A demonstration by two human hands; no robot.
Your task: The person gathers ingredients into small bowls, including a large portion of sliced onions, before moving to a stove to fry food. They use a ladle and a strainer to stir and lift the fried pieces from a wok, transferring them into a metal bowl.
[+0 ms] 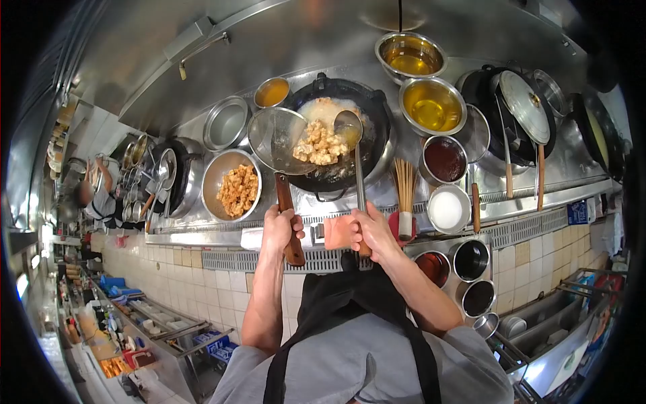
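My left hand [281,229] is closed around the wooden handle of a wire-mesh strainer [268,138]. Golden battered pieces [319,145] lie bunched at the strainer's right side, over the wok. In my right hand [372,233] is the long handle of a ladle [360,185], its bowl tipped up beside those pieces with some yellowish liquid in it. Beneath both tools sits a black wok [378,114] with pale, foaming oil. A metal bowl [210,202] left of the wok contains browner fried pieces [238,190]. A salmon-coloured block-like item [340,232] shows beside my right fingers.
Two bowls of yellow oil [434,106] stand right of the wok, above a bowl of dark red sauce [445,159] and a white-filled bowl [449,209]. A bamboo brush [404,195] is at the counter edge. Another person [101,192] stands far left.
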